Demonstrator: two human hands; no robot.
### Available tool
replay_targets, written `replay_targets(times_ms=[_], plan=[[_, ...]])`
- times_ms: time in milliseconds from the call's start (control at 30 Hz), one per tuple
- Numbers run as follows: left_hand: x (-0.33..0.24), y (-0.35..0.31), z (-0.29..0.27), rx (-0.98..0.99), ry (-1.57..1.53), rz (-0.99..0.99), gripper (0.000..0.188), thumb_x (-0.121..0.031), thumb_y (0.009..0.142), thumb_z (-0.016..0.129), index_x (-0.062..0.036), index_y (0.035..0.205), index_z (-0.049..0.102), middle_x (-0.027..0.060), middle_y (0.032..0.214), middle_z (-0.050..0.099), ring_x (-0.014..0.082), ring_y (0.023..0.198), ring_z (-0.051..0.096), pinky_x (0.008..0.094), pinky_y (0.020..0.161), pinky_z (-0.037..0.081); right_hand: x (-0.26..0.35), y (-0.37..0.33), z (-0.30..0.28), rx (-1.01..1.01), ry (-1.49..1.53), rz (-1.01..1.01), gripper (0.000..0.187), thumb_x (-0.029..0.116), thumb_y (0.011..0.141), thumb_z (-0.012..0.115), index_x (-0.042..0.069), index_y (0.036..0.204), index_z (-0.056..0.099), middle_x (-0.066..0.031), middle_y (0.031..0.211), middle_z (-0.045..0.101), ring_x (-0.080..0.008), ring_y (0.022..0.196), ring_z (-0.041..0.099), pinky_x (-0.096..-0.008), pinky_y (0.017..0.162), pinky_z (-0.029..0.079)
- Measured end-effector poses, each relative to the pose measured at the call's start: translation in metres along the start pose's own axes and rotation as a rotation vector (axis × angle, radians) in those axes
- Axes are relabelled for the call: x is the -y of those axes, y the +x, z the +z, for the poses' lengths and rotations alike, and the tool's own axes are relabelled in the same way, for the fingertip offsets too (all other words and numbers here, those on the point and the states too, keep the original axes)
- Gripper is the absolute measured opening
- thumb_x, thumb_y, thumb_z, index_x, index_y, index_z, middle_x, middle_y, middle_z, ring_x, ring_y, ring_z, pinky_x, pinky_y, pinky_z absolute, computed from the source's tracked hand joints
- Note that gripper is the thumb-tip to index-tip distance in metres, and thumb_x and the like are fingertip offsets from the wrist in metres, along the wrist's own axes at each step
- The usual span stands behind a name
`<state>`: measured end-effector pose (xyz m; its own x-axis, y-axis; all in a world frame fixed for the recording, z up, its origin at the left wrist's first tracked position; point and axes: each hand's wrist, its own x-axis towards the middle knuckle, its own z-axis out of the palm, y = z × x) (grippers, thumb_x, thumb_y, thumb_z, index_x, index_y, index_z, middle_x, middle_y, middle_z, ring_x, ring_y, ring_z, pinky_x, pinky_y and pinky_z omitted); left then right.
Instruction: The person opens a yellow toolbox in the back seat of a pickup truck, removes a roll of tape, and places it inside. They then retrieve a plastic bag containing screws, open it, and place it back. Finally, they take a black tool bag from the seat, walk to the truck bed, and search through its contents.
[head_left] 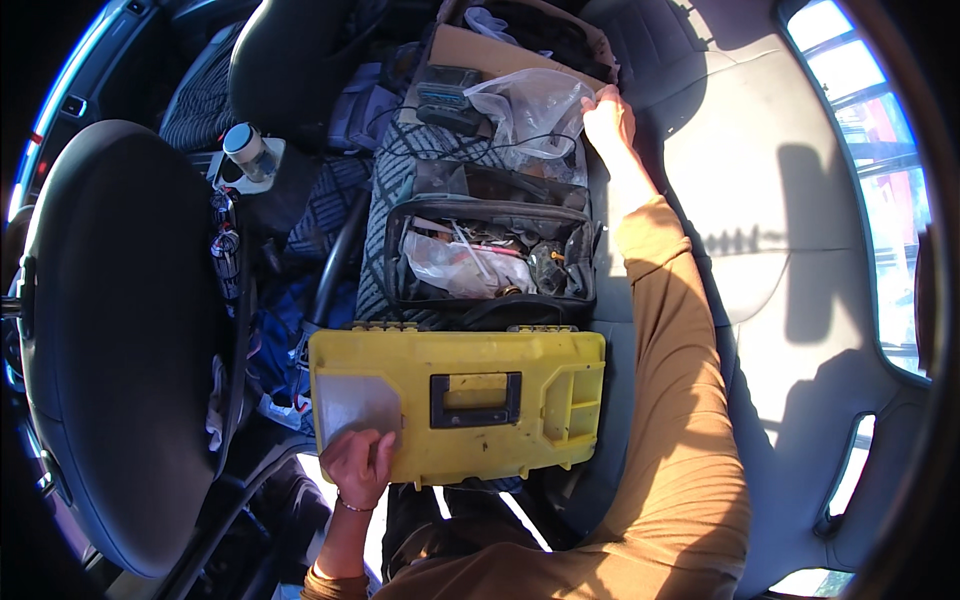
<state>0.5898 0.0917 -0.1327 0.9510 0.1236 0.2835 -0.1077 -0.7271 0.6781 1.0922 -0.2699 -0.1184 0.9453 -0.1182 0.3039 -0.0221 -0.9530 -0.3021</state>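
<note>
My left hand (357,465) is at the near left corner of a yellow toolbox (480,455), its fingers curled against the lid's edge. The toolbox lid is down, with a black handle (475,400) folded flat in its middle. Stretched far forward, my right hand (608,120) pinches the right edge of a clear plastic bag (540,112), beside a cardboard box (470,55). Between my hands sits an open black tool bag (395,255), with a crumpled plastic bag and several small tools inside.
All this lies along a vehicle's back seat (770,240). A dark device (448,95) with a cable sits left of the clear bag. At left are a front seat's back (130,340), a jar with a pale blue lid (248,155) and a dark bar (342,260).
</note>
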Motion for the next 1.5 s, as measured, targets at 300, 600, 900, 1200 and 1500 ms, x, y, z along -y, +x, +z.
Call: replay_targets(times_ms=[300, 600, 900, 1200, 1500], plan=[[0.002, -0.002, 0.002, -0.007, 0.004, -0.007, 0.021, -0.012, 0.084, 0.084, -0.0058, 0.08, 0.065, 0.008, 0.059, 0.054, 0.0277, 0.05, 0.055, 0.0367, 0.048, 0.041, 0.012, -0.048, 0.046, 0.226, 0.019, -0.134, 0.026, 0.033, 0.099, 0.063, 0.007, 0.104, 0.07, -0.024, 0.093, 0.074, -0.0431, 0.099, 0.072, -0.0503, 0.086, 0.056], [0.002, -0.002, 0.002, -0.008, 0.002, -0.002, 0.021, -0.012, 0.083, 0.085, -0.0065, 0.08, 0.064, 0.0073, 0.057, 0.053, 0.0269, 0.049, 0.053, 0.037, 0.047, 0.039, 0.01, -0.089, 0.06, 0.31, -0.235, -0.39, 0.024, 0.027, 0.088, 0.078, 0.004, 0.095, 0.073, -0.0224, 0.088, 0.075, -0.0441, 0.089, 0.074, -0.051, 0.084, 0.059], [0.004, -0.003, 0.003, -0.013, -0.001, 0.01, 0.021, -0.013, 0.085, 0.084, -0.0064, 0.08, 0.064, 0.0064, 0.056, 0.051, 0.0265, 0.047, 0.052, 0.036, 0.046, 0.038, 0.013, -0.052, 0.048, -0.083, 0.007, -0.178, 0.021, 0.018, 0.094, 0.058, 0.006, 0.091, 0.076, -0.0248, 0.085, 0.073, -0.0454, 0.084, 0.073, -0.0525, 0.073, 0.058], [0.001, 0.001, 0.002, -0.02, 0.0, 0.019, 0.02, -0.011, 0.084, 0.084, -0.0063, 0.081, 0.064, 0.0067, 0.057, 0.053, 0.0265, 0.048, 0.053, 0.0364, 0.047, 0.039, -0.018, -0.027, 0.023, 0.295, 0.277, -0.231, 0.026, 0.011, 0.102, 0.058, 0.008, 0.121, 0.076, -0.0146, 0.107, 0.079, -0.0218, 0.096, 0.076, -0.0365, 0.087, 0.057], [0.001, 0.0, 0.001, 0.002, 0.004, 0.015, 0.021, -0.011, 0.085, 0.083, -0.0062, 0.082, 0.063, 0.0069, 0.058, 0.054, 0.0274, 0.05, 0.054, 0.0363, 0.047, 0.04, -0.051, -0.041, 0.038, 0.006, 0.401, 0.332, 0.019, 0.01, 0.092, 0.063, -0.003, 0.105, 0.067, -0.0245, 0.094, 0.076, -0.0363, 0.084, 0.078, -0.042, 0.083, 0.061]])
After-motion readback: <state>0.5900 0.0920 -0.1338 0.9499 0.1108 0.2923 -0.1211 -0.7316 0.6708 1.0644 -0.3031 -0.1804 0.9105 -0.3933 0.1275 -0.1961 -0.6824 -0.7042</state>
